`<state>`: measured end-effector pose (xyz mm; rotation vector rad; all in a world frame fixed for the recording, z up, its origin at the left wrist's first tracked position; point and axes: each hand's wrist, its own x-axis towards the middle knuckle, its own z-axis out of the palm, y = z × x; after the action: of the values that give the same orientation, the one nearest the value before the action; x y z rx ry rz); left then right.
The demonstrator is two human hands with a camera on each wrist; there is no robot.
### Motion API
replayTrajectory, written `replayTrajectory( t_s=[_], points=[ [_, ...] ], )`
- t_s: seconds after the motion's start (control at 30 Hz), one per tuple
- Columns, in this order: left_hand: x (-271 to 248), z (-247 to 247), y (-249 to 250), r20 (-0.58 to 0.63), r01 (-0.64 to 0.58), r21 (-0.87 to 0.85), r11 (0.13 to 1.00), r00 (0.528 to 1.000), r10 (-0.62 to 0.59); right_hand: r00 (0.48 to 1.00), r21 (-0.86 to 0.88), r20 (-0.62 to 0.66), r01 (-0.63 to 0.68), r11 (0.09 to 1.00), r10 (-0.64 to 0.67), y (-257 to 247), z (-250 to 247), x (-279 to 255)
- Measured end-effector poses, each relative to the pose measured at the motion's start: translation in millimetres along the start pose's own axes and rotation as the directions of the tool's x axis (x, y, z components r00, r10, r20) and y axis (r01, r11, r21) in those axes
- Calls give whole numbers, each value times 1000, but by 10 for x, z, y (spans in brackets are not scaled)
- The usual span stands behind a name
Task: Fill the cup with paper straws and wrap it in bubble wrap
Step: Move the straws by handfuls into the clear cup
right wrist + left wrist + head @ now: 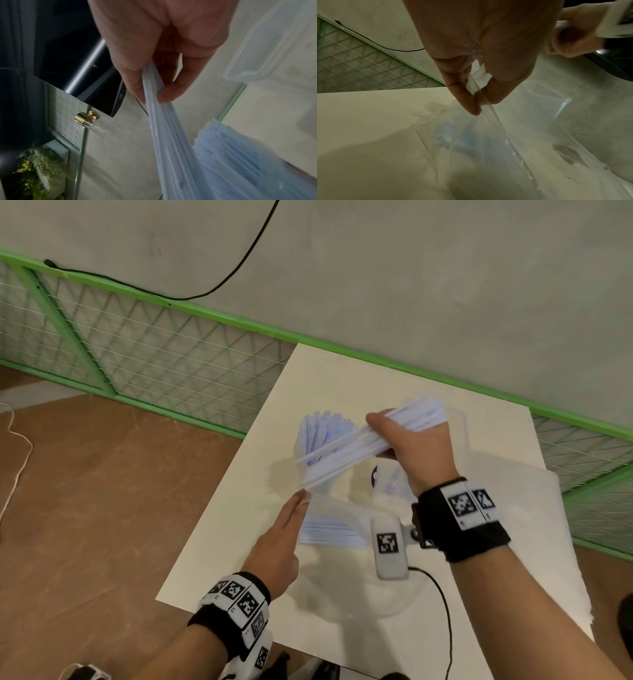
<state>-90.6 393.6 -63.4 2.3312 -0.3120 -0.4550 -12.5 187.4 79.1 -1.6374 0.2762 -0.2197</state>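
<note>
My right hand [407, 440] grips a bundle of white paper straws [346, 450] slanting down to the left above the white table [233, 549]; the right wrist view shows the fingers of that hand [154, 86] curled round the straw bundle [171, 142]. Beyond it a second, fanned bunch of straws [320, 433] stands inside clear plastic. My left hand [303, 499] pinches the edge of that clear plastic bag [488, 135] between thumb and fingertip [471, 106]. Beside my right wrist a dark round mark [374, 478] shows through clear plastic; I cannot make out the cup's outline.
A flat pack of straws [329, 534] lies near my left hand. A clear rectangular container [553, 97] sits on the table. A pale sheet [534, 508] lies under my right forearm. A green mesh fence [137, 354] runs behind; the table's left edge drops to brown floor.
</note>
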Motion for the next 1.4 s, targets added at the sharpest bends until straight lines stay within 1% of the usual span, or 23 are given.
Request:
replayTrajectory(
  t_s=[0.1,0.17,0.23,0.3,0.43,0.53,0.6,0.67,0.73,0.83,0.9,0.93,0.97,1.0,1.07,1.1,1.13,1.17,1.2,1.23,1.3,1.33,1.4],
  points=[
    [-6,-19,28,4,2,-25,1000,1000,-2,1000,-29,-13,4,1000,-5,-49,146,198],
    [-11,-29,33,0,0,-40,999,1000,0,999,-127,-4,51,991,-51,-70,169,314],
    [-15,-33,37,2,1,-45,999,1000,0,993,-253,21,119,960,-118,-106,162,403],
    [-19,-40,44,7,5,-49,999,1000,-4,984,-335,89,177,926,-156,-136,184,466],
    [-4,-51,59,6,-11,-39,999,1000,11,954,-489,246,274,828,-171,-103,294,540],
    [4,-52,69,4,-26,-37,999,1000,26,914,-530,375,348,774,-154,-76,379,567],
    [6,-49,66,7,-31,-42,999,999,31,896,-536,420,375,756,-146,-84,410,599],
    [7,-47,60,8,-24,-45,999,1000,25,889,-525,432,383,760,-150,-92,442,629],
    [3,-34,57,12,-18,-40,999,1000,18,893,-550,430,374,747,-130,9,477,675],
    [6,-32,56,15,-30,-51,998,999,31,877,-621,475,395,677,-76,232,544,662],
    [25,-46,75,9,-34,-53,998,999,34,871,-624,488,395,674,-59,339,535,641],
    [33,-52,84,4,-37,-50,998,999,37,874,-615,483,386,687,-59,364,505,627],
    [39,-55,93,0,-39,-47,998,999,39,881,-592,466,375,713,-77,366,466,597],
    [39,-52,100,-2,-39,-44,998,999,39,887,-548,446,378,746,-122,368,426,566],
    [29,-48,100,5,-32,-41,999,999,32,891,-456,371,420,785,-262,347,369,475],
    [25,-50,101,9,-29,-37,999,1000,29,886,-439,331,448,779,-323,349,350,430],
    [20,-47,100,11,-24,-32,999,1000,25,871,-449,315,487,749,-377,360,337,373],
    [20,-47,101,11,-18,-29,999,1000,18,849,-489,334,528,695,-410,370,343,300],
    [21,-47,101,10,-9,-29,1000,1000,9,821,-533,383,571,625,-423,396,356,227],
    [20,-44,101,11,-2,-29,1000,1000,3,798,-571,447,603,557,-405,435,375,154],
    [26,-41,97,11,-6,-20,1000,1000,7,771,-629,560,635,449,-305,554,419,54],
    [28,-35,96,10,-12,-17,1000,1000,12,760,-647,590,647,404,-271,618,438,33],
    [27,-31,98,9,-10,-18,1000,1000,11,753,-674,599,658,336,-271,726,452,44]
  ],
)
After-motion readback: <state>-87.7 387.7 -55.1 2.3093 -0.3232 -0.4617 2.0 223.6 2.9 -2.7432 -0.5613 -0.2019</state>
